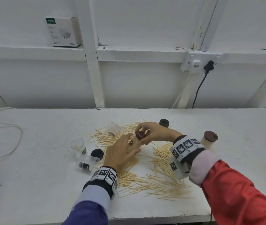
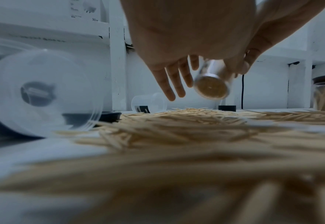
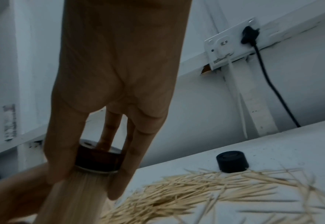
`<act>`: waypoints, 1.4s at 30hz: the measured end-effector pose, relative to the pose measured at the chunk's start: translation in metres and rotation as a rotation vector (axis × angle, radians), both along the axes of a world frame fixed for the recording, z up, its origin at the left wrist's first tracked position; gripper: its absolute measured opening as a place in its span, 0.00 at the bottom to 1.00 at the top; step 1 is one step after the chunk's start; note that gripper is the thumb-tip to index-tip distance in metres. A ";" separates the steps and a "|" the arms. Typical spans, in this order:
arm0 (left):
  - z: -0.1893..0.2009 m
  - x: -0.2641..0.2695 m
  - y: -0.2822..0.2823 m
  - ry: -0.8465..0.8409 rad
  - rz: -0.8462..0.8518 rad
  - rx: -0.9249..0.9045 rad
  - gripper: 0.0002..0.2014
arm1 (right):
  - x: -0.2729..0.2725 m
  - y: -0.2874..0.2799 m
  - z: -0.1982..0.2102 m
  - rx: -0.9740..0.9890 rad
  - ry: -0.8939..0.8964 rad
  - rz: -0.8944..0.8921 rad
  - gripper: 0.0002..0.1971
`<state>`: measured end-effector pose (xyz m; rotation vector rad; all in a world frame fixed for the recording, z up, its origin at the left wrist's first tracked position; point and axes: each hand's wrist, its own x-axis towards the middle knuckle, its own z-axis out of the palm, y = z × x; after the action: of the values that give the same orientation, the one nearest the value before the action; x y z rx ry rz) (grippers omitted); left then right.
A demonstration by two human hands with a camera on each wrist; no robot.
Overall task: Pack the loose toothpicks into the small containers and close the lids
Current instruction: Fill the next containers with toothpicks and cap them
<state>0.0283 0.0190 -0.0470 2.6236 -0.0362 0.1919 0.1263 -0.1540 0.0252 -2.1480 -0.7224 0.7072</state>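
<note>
Many loose toothpicks are lying across the white desk. Over them, the left hand is holding a filled container tilted, long axis slanting up and away toward the right hand, fingers wrapped loosely round the body. Right fingers are pinching the brown lid at the container's far end; whether it is fully seated cannot be told. One capped container is standing at right; one black cap is sitting behind.
</note>
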 end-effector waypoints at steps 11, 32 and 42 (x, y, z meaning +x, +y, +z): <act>-0.009 0.000 0.003 -0.009 -0.037 0.003 0.22 | 0.067 -0.134 0.018 -0.483 -0.346 -0.439 0.17; 0.005 -0.006 0.041 -0.155 0.149 -0.048 0.21 | 0.055 0.014 -0.018 -0.283 -0.590 -0.060 0.10; 0.007 -0.013 0.071 -0.173 0.235 -0.084 0.21 | 0.035 0.098 -0.042 -0.575 -0.524 0.308 0.24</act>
<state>0.0152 0.0900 -0.0397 2.5162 0.2172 0.4901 0.1609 -0.0556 -0.0163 -2.8343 -1.2648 0.5474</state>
